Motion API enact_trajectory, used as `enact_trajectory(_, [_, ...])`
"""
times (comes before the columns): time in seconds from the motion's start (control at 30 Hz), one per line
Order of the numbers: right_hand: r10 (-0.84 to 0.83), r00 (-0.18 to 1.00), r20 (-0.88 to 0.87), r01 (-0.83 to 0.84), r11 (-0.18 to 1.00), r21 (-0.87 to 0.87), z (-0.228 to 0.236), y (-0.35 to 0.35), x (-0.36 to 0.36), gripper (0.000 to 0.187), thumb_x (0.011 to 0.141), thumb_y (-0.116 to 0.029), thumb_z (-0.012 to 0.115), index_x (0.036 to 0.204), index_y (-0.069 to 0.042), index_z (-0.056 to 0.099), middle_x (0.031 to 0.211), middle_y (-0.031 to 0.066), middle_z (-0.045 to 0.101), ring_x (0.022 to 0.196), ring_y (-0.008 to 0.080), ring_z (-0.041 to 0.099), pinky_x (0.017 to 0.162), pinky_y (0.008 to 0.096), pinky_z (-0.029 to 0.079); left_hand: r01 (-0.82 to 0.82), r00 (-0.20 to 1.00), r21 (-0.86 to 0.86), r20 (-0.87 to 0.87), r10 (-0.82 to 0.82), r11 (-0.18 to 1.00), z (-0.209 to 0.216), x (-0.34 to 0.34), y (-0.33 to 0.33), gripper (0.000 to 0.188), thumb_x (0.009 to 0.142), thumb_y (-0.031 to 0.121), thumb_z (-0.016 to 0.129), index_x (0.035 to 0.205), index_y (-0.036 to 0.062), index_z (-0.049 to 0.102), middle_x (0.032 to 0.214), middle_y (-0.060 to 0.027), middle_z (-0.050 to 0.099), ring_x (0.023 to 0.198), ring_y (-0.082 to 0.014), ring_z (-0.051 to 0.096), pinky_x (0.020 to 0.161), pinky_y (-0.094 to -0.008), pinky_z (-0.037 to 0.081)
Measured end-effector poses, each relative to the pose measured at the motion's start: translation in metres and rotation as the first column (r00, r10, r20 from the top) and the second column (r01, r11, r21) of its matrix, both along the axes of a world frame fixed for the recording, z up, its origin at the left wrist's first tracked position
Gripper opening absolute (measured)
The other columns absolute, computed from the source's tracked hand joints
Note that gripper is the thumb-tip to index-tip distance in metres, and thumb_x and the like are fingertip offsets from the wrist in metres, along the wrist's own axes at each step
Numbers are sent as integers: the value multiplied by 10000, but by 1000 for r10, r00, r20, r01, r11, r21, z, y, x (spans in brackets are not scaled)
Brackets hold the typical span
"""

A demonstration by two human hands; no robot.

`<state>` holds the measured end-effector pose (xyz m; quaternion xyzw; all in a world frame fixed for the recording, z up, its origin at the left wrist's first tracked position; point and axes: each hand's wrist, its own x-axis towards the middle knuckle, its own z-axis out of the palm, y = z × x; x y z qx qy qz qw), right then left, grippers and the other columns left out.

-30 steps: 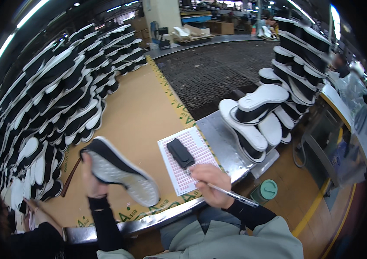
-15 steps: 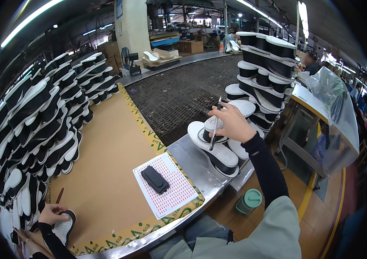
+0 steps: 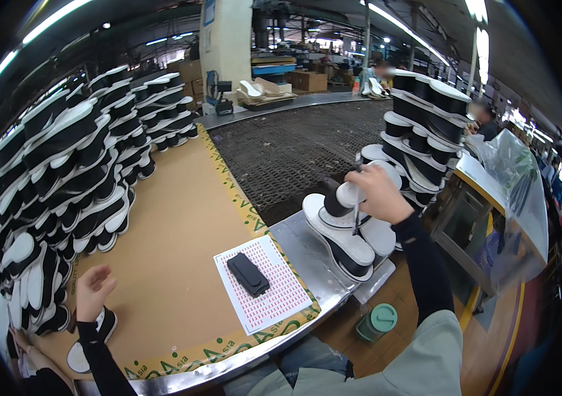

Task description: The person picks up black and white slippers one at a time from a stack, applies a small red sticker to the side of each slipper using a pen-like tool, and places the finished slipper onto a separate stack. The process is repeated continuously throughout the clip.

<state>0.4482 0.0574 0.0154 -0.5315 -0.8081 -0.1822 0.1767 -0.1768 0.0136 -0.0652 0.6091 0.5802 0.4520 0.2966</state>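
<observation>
My right hand (image 3: 383,195) is closed round a slim silver-and-black pen (image 3: 358,214) pointing down. Its fingertips also meet the rounded end of a black-and-white shoe sole (image 3: 339,200), which sits tilted on other soles (image 3: 344,245) at the table's right edge. How firmly they grip this sole I cannot tell. On the left, my left hand (image 3: 93,294) is raised with fingers apart and nothing visible in it. Below it, a sole (image 3: 106,325) lies on the cardboard-covered table (image 3: 162,244), partly hidden by my sleeve.
Tall stacks of soles (image 3: 63,158) line the table's left side, and another stack (image 3: 426,119) rises at the right. A black oblong case (image 3: 248,274) rests on a printed sheet (image 3: 268,310). Beyond lies a dark mesh belt (image 3: 294,148). Another person's hand (image 3: 20,340) shows at lower left.
My left hand has left the sole near it and lifted, its fingers spreading. At the right, the sole under my fingertips has tipped. The view has shifted slightly left.
</observation>
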Motion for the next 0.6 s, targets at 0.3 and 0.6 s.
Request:
enact_trajectory(0.3, [403, 915, 9, -380, 855, 353, 25, -82, -96, 453, 609, 31, 699, 1043, -80, 639, 1282, 111, 620, 1272, 344, 498, 1101, 529, 279, 321, 936, 23, -159, -314, 947, 14, 136, 2, 521, 740, 211, 812, 1197, 48, 622, 1226, -109, 632, 1173, -240, 578, 985, -399, 449])
enact_trajectory(0.6, [852, 451, -266, -848, 502, 171, -42, -90, -182, 412, 686, -54, 698, 1090, -64, 617, 1374, 136, 539, 1307, 325, 462, 1082, 510, 327, 497, 778, 290, -565, -272, 818, 41, 189, -8, 640, 630, 228, 866, 1212, 186, 604, 1278, -53, 599, 1222, -282, 537, 1118, -548, 219])
